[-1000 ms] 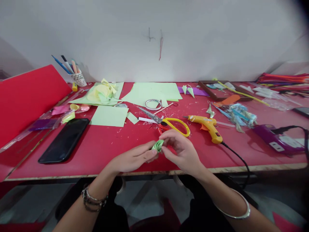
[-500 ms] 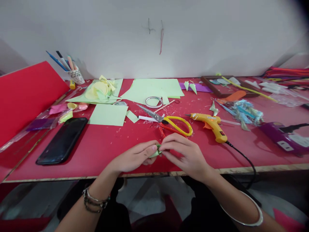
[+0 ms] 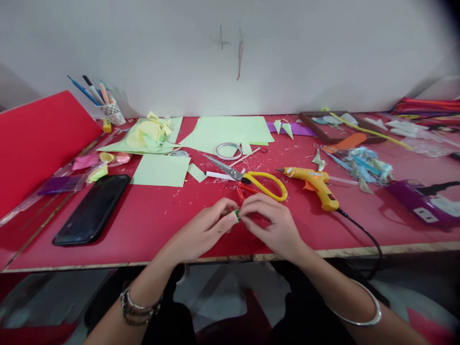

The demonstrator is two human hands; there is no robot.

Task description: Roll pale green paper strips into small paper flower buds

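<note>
Between my two hands, over the front of the red table (image 3: 158,225), is a small piece of green paper (image 3: 236,215), mostly covered by fingers. My left hand (image 3: 204,230) pinches it between thumb and fingers. The fingertips of my right hand (image 3: 271,223) close on its other side. Just beyond my hands lie scissors (image 3: 268,184) with yellow and red handles, partly hidden by my right hand. Under their blades is a white pen (image 3: 219,176). A yellow glue gun (image 3: 312,181) rests on its side to the right.
Light green sheets (image 3: 161,170) and a roll of tape (image 3: 229,151) lie farther back. Two small paper cones (image 3: 287,130) sit on a purple strip. A black phone (image 3: 93,208) is at left, a purple power strip (image 3: 424,203) at right. The glue gun's cord (image 3: 370,239) hangs over the front edge.
The green paper has turned and less of it shows. My left fingers have risen and curled around it, while my right hand has shifted slightly left.
</note>
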